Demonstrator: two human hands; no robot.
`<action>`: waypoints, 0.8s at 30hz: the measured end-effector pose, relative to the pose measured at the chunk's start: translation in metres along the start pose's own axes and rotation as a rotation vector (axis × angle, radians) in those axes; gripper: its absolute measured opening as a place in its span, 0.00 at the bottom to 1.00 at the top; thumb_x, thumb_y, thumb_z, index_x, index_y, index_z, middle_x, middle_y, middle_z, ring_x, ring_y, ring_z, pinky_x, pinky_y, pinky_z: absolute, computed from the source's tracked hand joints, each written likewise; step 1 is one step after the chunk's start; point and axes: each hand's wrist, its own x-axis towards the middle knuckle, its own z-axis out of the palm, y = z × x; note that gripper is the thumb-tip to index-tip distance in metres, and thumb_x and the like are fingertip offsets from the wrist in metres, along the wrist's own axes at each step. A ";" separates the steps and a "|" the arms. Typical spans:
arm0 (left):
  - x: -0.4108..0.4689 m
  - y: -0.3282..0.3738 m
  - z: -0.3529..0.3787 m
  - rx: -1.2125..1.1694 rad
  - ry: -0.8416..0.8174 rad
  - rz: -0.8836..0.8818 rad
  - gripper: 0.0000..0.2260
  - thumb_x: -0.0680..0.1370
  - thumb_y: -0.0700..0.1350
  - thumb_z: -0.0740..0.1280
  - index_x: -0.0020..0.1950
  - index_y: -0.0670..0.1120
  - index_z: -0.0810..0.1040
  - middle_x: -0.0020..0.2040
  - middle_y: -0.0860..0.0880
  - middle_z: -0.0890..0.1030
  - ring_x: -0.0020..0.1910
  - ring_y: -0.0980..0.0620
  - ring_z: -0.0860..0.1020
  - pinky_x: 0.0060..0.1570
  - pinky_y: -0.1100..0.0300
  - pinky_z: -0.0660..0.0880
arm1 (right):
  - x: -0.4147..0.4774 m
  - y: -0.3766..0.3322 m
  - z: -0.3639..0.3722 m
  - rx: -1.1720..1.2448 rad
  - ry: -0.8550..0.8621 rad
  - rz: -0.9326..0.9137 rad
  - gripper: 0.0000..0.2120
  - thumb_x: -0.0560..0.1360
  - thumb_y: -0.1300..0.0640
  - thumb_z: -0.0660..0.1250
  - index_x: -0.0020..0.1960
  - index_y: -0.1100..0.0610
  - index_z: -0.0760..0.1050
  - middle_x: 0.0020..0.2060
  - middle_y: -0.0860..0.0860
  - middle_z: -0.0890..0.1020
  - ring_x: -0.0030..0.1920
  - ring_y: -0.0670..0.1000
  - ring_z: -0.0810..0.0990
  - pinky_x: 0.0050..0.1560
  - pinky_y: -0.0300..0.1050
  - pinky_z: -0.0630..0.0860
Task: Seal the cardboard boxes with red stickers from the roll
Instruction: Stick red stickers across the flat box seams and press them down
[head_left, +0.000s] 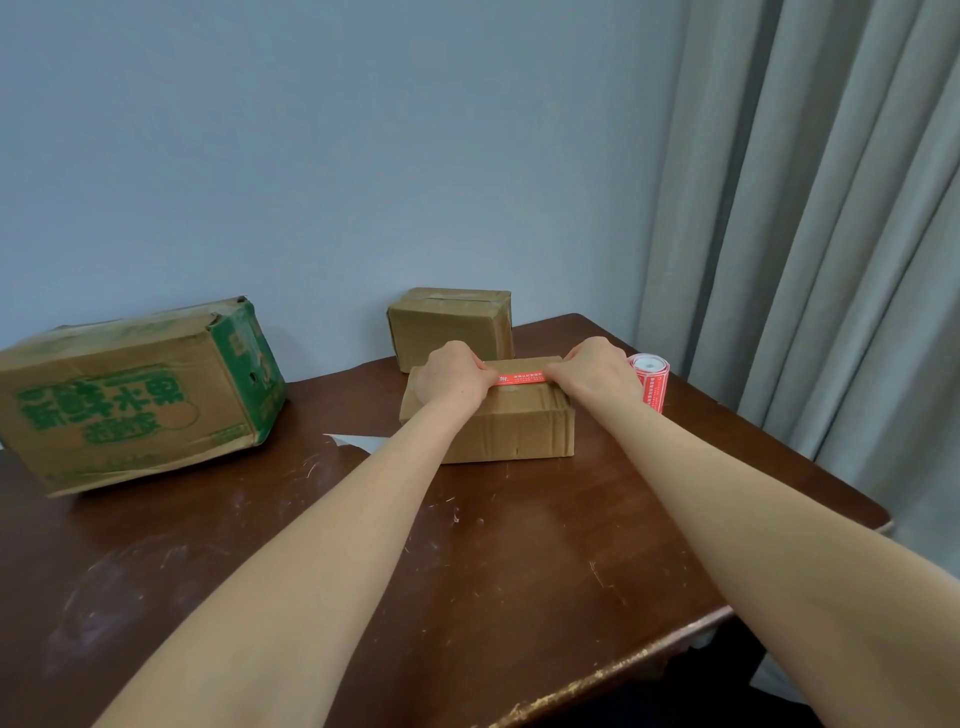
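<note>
Sticker roll (650, 380) beside right hand (597, 375).

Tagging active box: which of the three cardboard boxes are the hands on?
The plain brown cardboard box mid-table: left hand and right hand hold a red sticker across its top. The large green-printed box and the small box by the wall sit untouched.

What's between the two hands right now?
The red sticker, stretched between the left hand and right hand, each pinching one end, over the top of the near cardboard box. Seen in the head view.
</note>
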 end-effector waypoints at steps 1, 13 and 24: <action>0.000 0.000 0.000 0.004 0.002 0.001 0.11 0.77 0.50 0.68 0.55 0.46 0.82 0.53 0.48 0.82 0.50 0.48 0.80 0.40 0.59 0.71 | 0.000 0.000 0.000 -0.007 0.002 0.003 0.13 0.69 0.50 0.67 0.49 0.56 0.80 0.45 0.53 0.82 0.44 0.57 0.80 0.40 0.45 0.73; 0.008 -0.002 0.005 0.045 -0.011 -0.002 0.10 0.76 0.49 0.69 0.52 0.45 0.82 0.49 0.48 0.82 0.44 0.48 0.79 0.39 0.59 0.74 | -0.001 -0.006 0.001 -0.059 -0.030 0.024 0.11 0.68 0.51 0.67 0.43 0.59 0.75 0.40 0.55 0.78 0.43 0.58 0.80 0.36 0.45 0.69; 0.010 -0.003 0.007 0.084 -0.020 0.002 0.12 0.75 0.52 0.70 0.51 0.45 0.80 0.48 0.48 0.80 0.42 0.49 0.77 0.36 0.58 0.71 | 0.003 -0.008 -0.001 -0.041 -0.076 0.048 0.12 0.71 0.53 0.68 0.35 0.57 0.67 0.38 0.54 0.76 0.38 0.54 0.76 0.34 0.44 0.68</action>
